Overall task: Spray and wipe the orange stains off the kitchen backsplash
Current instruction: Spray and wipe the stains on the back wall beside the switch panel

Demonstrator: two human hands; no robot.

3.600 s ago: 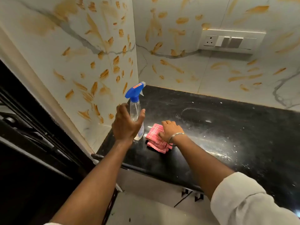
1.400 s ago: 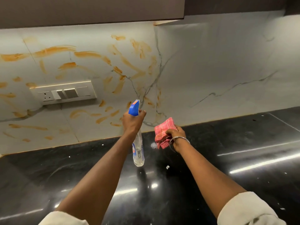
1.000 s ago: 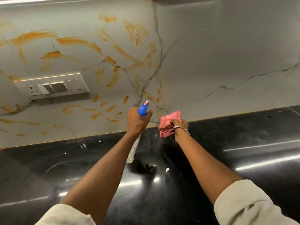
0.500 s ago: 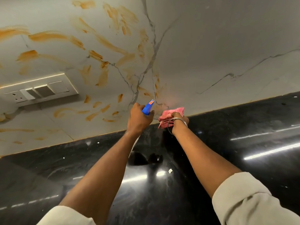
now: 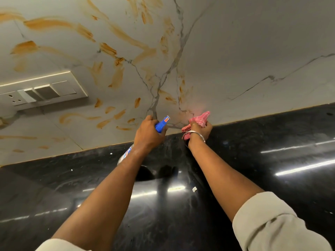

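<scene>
Hands brought nearer the backsplash (image 5: 253, 51).
One spray bottle (image 5: 161, 124) gripped by its neck in left hand (image 5: 148, 135); one pink cloth (image 5: 199, 119) bunched in right hand (image 5: 200, 130).

Black glossy desk (image 5: 272, 160) across the lower half, streaked with light reflections. On it, a small white scrap (image 5: 194, 189) near the middle, tiny white specks (image 5: 72, 170) farther left. Upper left, a white switch plate (image 5: 72, 82), socket (image 5: 15, 100) at its left end.

orange smears (image 5: 117, 77) on grey-veined white marble backsplash (image 5: 244, 51); blue spray-bottle head (image 5: 161, 125); pink checked cloth (image 5: 199, 120); glossy black countertop (image 5: 272, 169).
</scene>
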